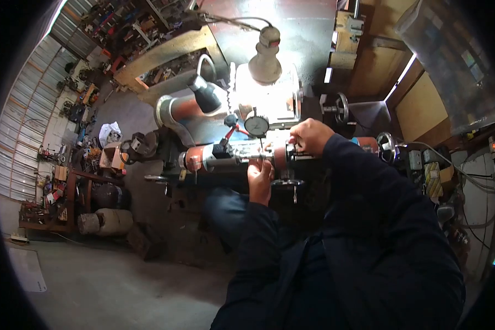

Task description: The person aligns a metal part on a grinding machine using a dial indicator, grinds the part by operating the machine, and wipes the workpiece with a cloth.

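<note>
The left hand [260,179] reaches up from below to the middle of the bench machine, its thumb and fingers drawn close together beneath the gauge; whether they are clamped on a part cannot be told. The right hand [313,136], palm downward, has its fingers bent against the machine's upper right side; glare and the fingers themselves hide what, if anything, they grip. Between and just beyond the hands stands a round, white-faced dial gauge with a dark rim [256,126], carried on a slender red jointed arm [235,131] to its left. Beside the left hand lies a reddish-brown metal collar [280,156]; farther left, the machine ends in an orange-red cylindrical housing [194,159]. A bright metal handwheel [287,182] projects below the collar, and a second, spoked metal handwheel [386,147] stands at the right end. Behind the machine, a black conical lamp head on a curved neck [208,97] and a pale, bulbous lamp head [265,63] overhang the work. At far left, a pale, rounded metal cylinder [116,221] lies on the grey floor [137,291].
</note>
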Tool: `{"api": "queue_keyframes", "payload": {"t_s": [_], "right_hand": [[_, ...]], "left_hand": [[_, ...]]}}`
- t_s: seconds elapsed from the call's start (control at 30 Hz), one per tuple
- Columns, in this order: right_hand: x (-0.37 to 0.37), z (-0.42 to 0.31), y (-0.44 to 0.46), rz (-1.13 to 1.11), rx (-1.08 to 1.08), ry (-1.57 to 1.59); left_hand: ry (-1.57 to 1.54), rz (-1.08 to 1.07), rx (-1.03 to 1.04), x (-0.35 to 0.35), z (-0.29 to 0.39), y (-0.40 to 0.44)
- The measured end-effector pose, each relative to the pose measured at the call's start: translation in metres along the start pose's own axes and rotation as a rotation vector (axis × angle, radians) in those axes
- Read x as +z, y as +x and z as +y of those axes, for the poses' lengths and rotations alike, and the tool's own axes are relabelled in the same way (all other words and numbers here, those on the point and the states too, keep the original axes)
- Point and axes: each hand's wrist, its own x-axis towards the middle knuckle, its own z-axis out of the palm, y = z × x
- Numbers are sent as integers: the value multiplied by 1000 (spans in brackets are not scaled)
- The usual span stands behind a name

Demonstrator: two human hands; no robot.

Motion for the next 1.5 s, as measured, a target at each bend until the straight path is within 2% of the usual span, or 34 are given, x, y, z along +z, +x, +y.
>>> {"api": "queue_keyframes", "payload": {"t_s": [0.07, 0.13, 0.17, 0.27, 0.4, 0.47, 0.53, 0.63, 0.73, 0.77, 0.87, 0.93, 0.97, 1.0, 1.07, 1.17, 1.27, 1.37, 1.5], "right_hand": [[-3, 6, 0, 209, -160, -3], [-14, 1, -5, 451, -181, 150], [-22, -4, -15, 448, -63, 240], [-75, -50, -61, 484, 118, 108], [-99, 14, -125, 719, 256, -108], [-116, 53, -168, 699, 392, -279], [-118, 86, -205, 645, 490, -211], [-97, 139, -245, 500, 426, -99], [-60, 179, -260, 489, 451, -31], [-50, 187, -262, 476, 571, -4], [-36, 201, -275, 428, 589, 56], [-36, 203, -287, 351, 508, 128], [-39, 202, -293, 312, 468, 162], [-45, 190, -293, 280, 534, 191], [-60, 156, -292, 210, 665, 252], [-64, 142, -303, 298, 610, 492], [-87, 128, -300, 304, 556, 403], [-94, 123, -287, 444, 522, 494], [-93, 132, -265, 598, 509, 387]], "left_hand": [[48, 39, -18, -9, -10, 3], [102, 28, 35, -9, -10, 4], [130, 27, 59, -10, -10, 4], [302, 86, 59, -17, -13, 4], [263, 188, 8, -14, -10, 2], [342, 287, -51, -6, -2, -5], [264, 317, -87, 7, 15, -15], [213, 362, -157, 26, 39, -25], [200, 341, -173, 30, 53, -31], [195, 323, -167, 29, 56, -33], [327, 345, -132, 20, 60, -39], [518, 412, 75, 1, 64, -44], [863, 480, 318, -35, 50, -42], [876, 648, 372, -17, 65, -49], [1125, 830, 362, -16, 83, -58], [1472, 803, 478, -52, 78, -62], [1619, 828, 500, -56, 77, -65], [1600, 856, 556, -69, 72, -62], [1543, 865, 521, -62, 71, -62]]}}
